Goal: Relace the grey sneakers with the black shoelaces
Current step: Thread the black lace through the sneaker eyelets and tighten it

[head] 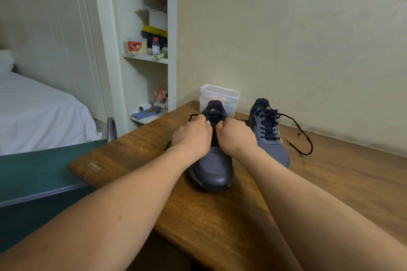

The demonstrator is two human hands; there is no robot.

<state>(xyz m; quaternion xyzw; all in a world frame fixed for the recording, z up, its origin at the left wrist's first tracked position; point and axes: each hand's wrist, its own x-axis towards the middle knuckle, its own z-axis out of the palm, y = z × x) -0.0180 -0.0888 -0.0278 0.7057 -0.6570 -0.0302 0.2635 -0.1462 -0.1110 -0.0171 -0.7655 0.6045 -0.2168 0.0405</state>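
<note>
From the head camera, you have the near sneaker [211,167] standing on the desk [330,193] in the middle of the scene, toe toward you and tongue raised on the far side. Your left hand [191,136] and right hand [235,136] sit side by side on its throat. Both have their fingers curled in and thumbs pressed toward the tongue, each apparently pinching a run of the black lace [192,115], which pokes out past the left knuckles. The exact grip is hidden behind the backs of the hands. The second sneaker [269,138] stands just to the right and a little farther off, already threaded, its loose lace [305,138] trailing in a wide loop over the desk to the right. A plastic tub [220,94] stands against the wall behind the near sneaker. Expect the shoe to be light, with a soft mesh upper that gives under pressure, so it will likely slide or tip if you pull the lace hard. Steady it by the sole or the firm eyelet band, not the mesh. The lace is limp and thin and will not push through a hole on its own, so take it close to the stiff tip and feed that first. The tongue is floppy and may fold under, so hold it flat as you tighten.
</note>
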